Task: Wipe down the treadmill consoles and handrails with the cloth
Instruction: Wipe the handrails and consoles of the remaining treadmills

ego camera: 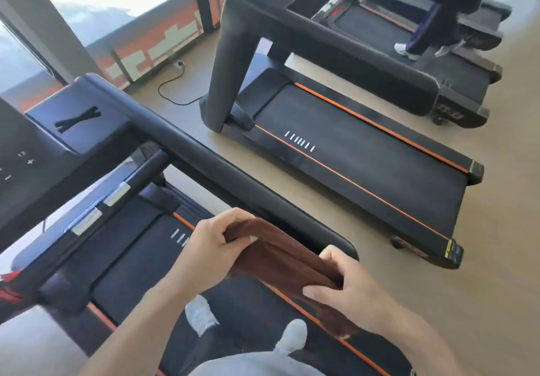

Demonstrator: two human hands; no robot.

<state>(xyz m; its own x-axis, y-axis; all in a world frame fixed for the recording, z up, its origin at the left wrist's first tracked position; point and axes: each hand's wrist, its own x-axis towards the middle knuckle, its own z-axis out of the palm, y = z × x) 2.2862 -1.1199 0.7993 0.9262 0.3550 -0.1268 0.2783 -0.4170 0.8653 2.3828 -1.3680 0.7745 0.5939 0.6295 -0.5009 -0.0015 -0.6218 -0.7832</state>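
Both hands pinch the brown cloth (280,258) — left hand (210,247) at its upper end, right hand (344,285) at the lower — stretching it taut just beside the rear end of the right handrail (233,177), likely refolding for a fresh face; console (26,159) sits far left.

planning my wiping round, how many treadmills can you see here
3: the near treadmill under the person, the middle treadmill to its right, the far treadmill where another person walks. More may lie beyond.
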